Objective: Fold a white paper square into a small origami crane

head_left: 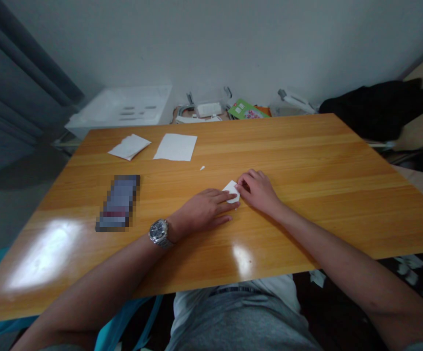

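Observation:
A small white piece of folded paper (231,188) lies on the wooden table (288,151) between my two hands. My left hand (206,210) rests flat with its fingers stretched out, the fingertips pressing on the paper's near left part. From the right, my right hand (258,191) pinches the paper's right edge between thumb and forefinger, its other fingers curled. Part of the paper is hidden under my left fingers. A metal wristwatch (159,231) is on my left wrist.
Farther left lie a square white sheet (176,147) and a stack of white paper (130,146). A tiny paper scrap (202,168) sits beyond my hands. A blurred-out phone (119,202) is at the left. Behind the table stand a white foam box (123,107) and a green booklet (248,110).

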`<state>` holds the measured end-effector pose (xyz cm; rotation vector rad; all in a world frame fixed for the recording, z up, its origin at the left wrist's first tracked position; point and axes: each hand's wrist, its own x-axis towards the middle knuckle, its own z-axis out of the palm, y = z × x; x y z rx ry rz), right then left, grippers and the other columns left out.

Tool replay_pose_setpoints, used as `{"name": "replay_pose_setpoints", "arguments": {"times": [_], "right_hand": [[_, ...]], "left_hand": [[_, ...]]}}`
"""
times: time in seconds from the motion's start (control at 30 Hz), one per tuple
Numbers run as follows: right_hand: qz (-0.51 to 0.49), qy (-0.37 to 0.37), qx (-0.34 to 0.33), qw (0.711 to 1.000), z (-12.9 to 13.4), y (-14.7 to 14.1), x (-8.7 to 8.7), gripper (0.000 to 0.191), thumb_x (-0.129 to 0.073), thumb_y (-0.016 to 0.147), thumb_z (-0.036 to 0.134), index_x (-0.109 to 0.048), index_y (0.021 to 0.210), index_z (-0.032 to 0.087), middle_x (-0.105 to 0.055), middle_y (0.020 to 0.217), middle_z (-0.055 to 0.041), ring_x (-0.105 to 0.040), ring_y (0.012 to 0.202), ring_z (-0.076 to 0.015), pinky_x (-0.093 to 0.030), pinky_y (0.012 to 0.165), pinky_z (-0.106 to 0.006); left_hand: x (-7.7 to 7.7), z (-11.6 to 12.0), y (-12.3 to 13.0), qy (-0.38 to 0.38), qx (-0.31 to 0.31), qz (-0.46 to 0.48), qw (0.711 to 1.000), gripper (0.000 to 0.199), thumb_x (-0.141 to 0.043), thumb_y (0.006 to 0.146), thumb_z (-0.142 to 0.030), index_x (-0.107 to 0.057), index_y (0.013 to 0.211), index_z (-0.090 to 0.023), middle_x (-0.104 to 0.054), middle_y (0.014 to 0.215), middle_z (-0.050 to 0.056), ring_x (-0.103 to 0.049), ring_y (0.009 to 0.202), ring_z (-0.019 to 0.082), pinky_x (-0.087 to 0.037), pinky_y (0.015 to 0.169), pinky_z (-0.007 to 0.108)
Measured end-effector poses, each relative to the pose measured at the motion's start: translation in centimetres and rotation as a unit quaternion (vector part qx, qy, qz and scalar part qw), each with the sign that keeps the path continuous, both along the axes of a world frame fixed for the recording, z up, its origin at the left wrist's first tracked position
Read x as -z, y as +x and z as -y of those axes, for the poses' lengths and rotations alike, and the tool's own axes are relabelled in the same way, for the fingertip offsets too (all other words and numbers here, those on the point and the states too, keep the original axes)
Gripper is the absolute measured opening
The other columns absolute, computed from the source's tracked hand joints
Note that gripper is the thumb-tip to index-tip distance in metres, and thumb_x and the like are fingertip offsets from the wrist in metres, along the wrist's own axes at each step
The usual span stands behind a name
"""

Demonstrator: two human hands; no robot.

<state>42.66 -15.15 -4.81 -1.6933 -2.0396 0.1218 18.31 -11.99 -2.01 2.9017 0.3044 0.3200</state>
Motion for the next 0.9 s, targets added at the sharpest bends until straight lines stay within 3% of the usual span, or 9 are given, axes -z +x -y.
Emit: {"name": "replay_pose_setpoints", "arguments": {"times": [0.6, 0.9], "right_hand": [[0.000, 0.011, 0.003, 1.000, 0.0, 0.0, 0.3, 0.012, -0.063, 0.097, 0.032, -0.065, 0.091, 0.022, -0.066, 0.099, -0.0077, -0.056, 0.092, -0.0270, -0.041, 0.084, -0.040], [-0.062, -0.027, -0.069, 0.995, 0.0, 1.6, -0.2, 0.014, -0.064, 0.097, 0.036, -0.066, 0.096, 0.023, -0.065, 0.101, -0.0077, -0.059, 0.097, -0.0262, -0.045, 0.090, -0.040]], "left_hand": [[-0.8, -0.1, -0.8, -0.027, 0.025, 0.003, 0.999, 0.042, -0.053, 0.105, -0.042, -0.061, 0.143, -0.026, -0.051, 0.157, 0.010, -0.053, 0.141, 0.027, -0.042, 0.120, 0.048], [-0.7, 0.1, -0.9, -0.051, 0.006, -0.004, 0.999, 0.044, -0.053, 0.104, -0.045, -0.058, 0.145, -0.029, -0.046, 0.161, 0.008, -0.052, 0.142, 0.026, -0.041, 0.122, 0.047]]}}
